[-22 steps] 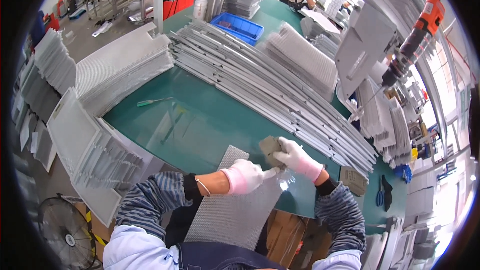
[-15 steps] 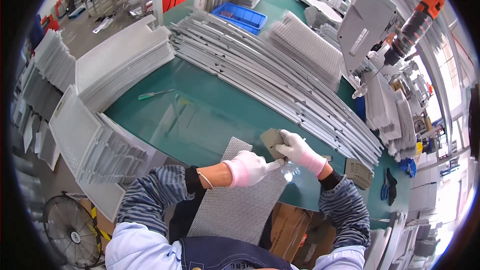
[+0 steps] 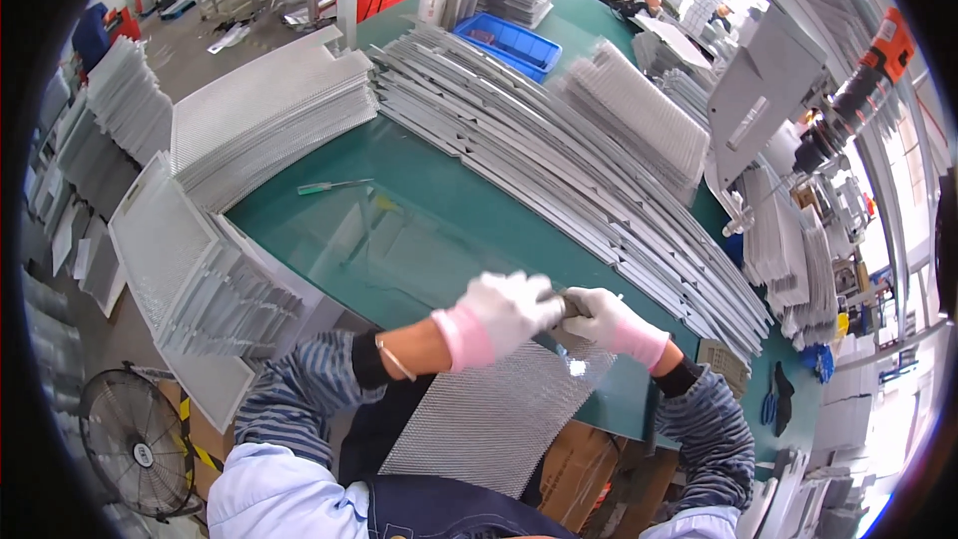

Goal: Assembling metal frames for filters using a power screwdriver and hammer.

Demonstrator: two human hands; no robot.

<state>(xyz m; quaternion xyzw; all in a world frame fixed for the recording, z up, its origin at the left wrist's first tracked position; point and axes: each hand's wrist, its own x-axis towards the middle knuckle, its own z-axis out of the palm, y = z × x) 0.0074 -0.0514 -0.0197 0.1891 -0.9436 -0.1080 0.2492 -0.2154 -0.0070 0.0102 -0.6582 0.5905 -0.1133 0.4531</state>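
My right hand (image 3: pixel 607 324), in a white glove with a pink cuff, is closed on a small stack of thin grey-beige plates (image 3: pixel 574 307). The stack is turned nearly edge-on and partly covered by fingers. My left hand (image 3: pixel 504 311), gloved alike and slightly blurred, has its fingers closed at the other side of the same stack. Below both hands a silver mesh panel (image 3: pixel 489 419) slants from my lap to the table's edge. A similar stack of grey-beige plates (image 3: pixel 723 366) lies on the table to the right of my right hand.
Long metal strips (image 3: pixel 559 170) lie across the green table (image 3: pixel 419 230). Mesh panels (image 3: pixel 269 120) are piled at left. A green-handled screwdriver (image 3: pixel 334 186), a blue bin (image 3: pixel 509 45) and blue-handled pliers (image 3: pixel 769 399) lie about. An orange power driver (image 3: pixel 858 90) hangs at right; a fan (image 3: pixel 140 449) stands lower left.
My left hand has lifted off the mesh panel and risen to the plates in my right hand. The plates have tilted from face-up to nearly edge-on. The whole view has shifted slightly.
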